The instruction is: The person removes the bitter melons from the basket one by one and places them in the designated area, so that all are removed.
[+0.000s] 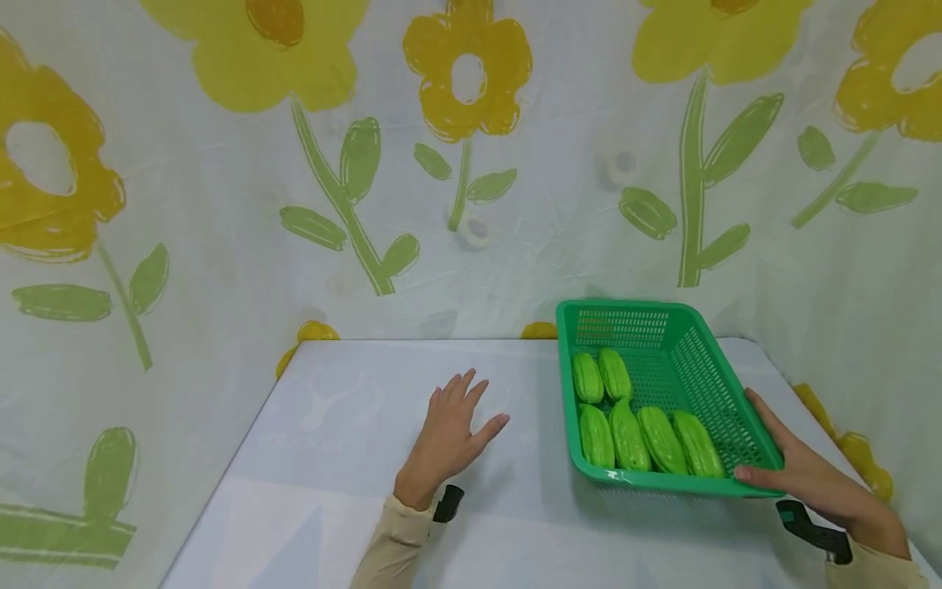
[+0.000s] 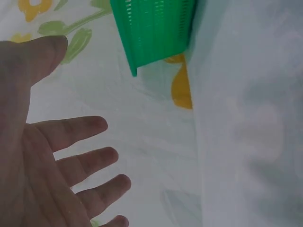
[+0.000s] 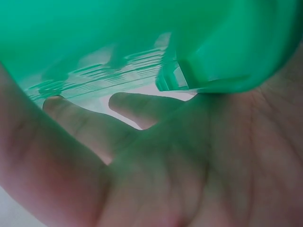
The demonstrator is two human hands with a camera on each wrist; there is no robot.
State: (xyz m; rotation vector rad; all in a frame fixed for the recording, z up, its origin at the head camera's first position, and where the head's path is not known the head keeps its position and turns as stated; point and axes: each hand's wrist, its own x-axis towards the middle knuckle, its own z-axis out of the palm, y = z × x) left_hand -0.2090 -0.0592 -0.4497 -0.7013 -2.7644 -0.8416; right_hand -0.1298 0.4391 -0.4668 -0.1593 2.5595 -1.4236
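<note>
My right hand (image 1: 809, 474) grips the near right corner of a green plastic basket (image 1: 692, 483), thumb at the front rim and fingers along the right side. In the right wrist view, the fingers (image 3: 85, 123) reach beneath the green wall. Inside the basket lie several bright green, ridged bitter melons (image 1: 662, 440), most in a row along the front, two farther back on the left. My left hand (image 1: 449, 433) hovers over the table left of the basket, fingers spread and holding nothing. The left wrist view shows its palm (image 2: 42, 189) with the basket's corner (image 2: 156, 38) beyond.
A white table (image 1: 353, 458) lies under both hands. Behind and beside it hangs a pale cloth (image 1: 545, 204) printed with yellow flowers and green leaves. The basket is near the table's back right part, and dark wrist straps sit on both arms.
</note>
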